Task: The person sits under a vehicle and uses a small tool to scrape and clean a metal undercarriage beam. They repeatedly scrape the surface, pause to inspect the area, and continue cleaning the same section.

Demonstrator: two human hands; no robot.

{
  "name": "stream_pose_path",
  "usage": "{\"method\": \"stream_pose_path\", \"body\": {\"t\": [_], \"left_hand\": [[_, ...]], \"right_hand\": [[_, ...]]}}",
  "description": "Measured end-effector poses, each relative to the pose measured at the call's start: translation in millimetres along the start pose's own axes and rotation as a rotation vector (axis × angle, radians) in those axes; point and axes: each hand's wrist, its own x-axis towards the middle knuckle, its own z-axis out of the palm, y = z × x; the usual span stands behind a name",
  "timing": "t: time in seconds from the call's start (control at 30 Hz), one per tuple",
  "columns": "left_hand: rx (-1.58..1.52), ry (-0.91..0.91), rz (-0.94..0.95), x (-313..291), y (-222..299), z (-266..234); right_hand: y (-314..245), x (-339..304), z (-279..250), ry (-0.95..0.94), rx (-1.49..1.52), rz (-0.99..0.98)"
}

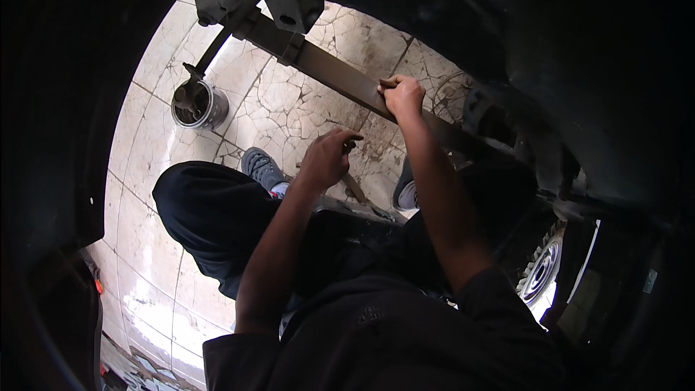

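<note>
A long, flat brown leaf spring (pixel 333 72) slants from the upper left toward the right, bound by metal clips at its upper end. My right hand (pixel 407 95) rests at the spring, its fingers bent and pressed together. A small dark brown bit shows at those fingertips, and I cannot make out what it is. Lower and to the left, my left hand (pixel 329 159) hangs in the air, apart from the spring. Its fingers are loosely bent, with the forefinger stretched out and nothing visible held.
An open metal can (pixel 215 110) with dark parts inside stands on the cracked tile floor (pixel 271 105) at left. Dark vehicle bodywork (pixel 579 87) surrounds the view. A brown stick-like piece (pixel 353 188) is near my feet; a wheel (pixel 543 271) is at lower right.
</note>
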Motion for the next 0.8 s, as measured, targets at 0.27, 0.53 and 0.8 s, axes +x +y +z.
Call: {"method": "stream_pose_path", "body": {"t": [0.27,0.53,0.8], "left_hand": [[-0.028,0.016,0.002,-10.0,7.3,-7.2],[0.01,-0.004,-0.017,-18.6,1.8,-6.5],[0.04,0.035,-0.005,-18.3,-5.5,-9.4]], "right_hand": [[-8.2,-23.0,-6.8,-0.094,-0.101,0.016],[-2.4,-17.4,-3.1,-0.066,-0.126,0.038],[-12.9,1.3,-12.8,-0.01,-0.062,0.018]]}}
